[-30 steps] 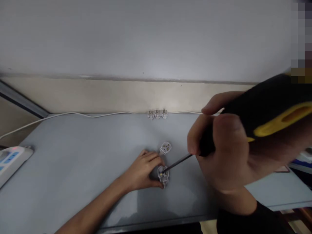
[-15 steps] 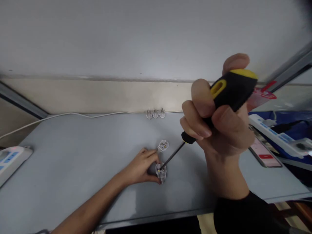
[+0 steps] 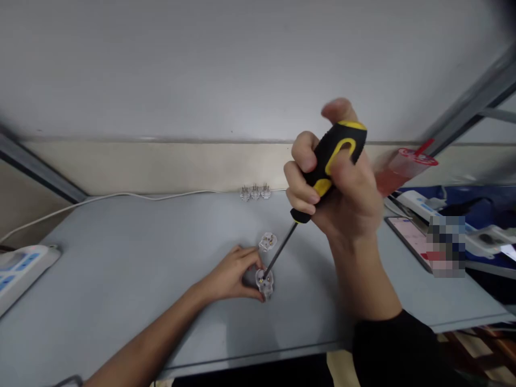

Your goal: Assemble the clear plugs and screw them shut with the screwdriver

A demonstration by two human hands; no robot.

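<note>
My left hand [image 3: 234, 275] rests on the grey table [image 3: 121, 279], fingers pinched round a clear plastic plug [image 3: 265, 281]. My right hand [image 3: 338, 183] is raised close to the camera, wrapped round the black and yellow handle of a screwdriver [image 3: 322, 166]. Its thin shaft slants down to the left and its tip sits in the plug my left hand holds. A second clear plug part [image 3: 267, 242] lies just behind that one.
Three more clear plugs [image 3: 255, 192] stand at the table's back edge by a white cable [image 3: 121, 198]. A white power strip [image 3: 20, 266] lies at the far left. On the right are a phone [image 3: 411, 239], another power strip [image 3: 427, 207] and a red-lidded cup [image 3: 399, 169].
My right hand with the screwdriver has swung left and upright, away from the camera; the tip has stayed in the plug. My left hand has kept its hold.
</note>
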